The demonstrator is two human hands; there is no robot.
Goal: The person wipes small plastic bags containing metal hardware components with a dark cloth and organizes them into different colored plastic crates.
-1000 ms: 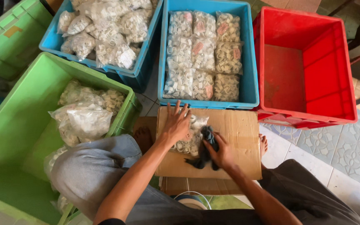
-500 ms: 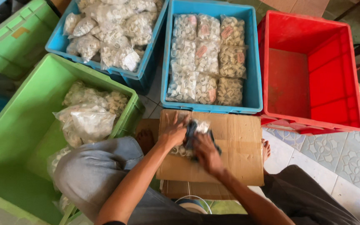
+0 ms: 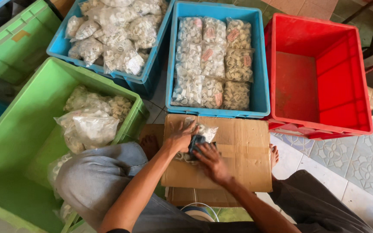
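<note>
Head view: both hands work a clear bag (image 3: 203, 131) of small white parts on a cardboard sheet (image 3: 238, 159), lower centre of the frame.

Doing this step well, my read: keep the bag flat on the cardboard, pin it with one hand, press the dark tool (image 3: 196, 142) square onto it with the other. Keep the loose film out from under the tool so it doesn't pucker.

Left hand (image 3: 179, 137): fingers spread and half-curled, palm down on the bag's left edge, pinning it rather than gripping it.

Right hand (image 3: 211, 160): fingers bent over the dark tool, pressing it onto the bag. Can't tell if it fully wraps the tool; the thumb side is hidden.

The hands sit close together, nearly touching over the bag.

Around it:
- blue crate (image 3: 260, 86) just above the cardboard, packed bags in neat rows
- second blue crate (image 3: 61, 47) upper left, bags piled loose
- green crate (image 3: 31, 116) left, a few bags
- red crate (image 3: 355, 73) right, nothing visible inside
</note>
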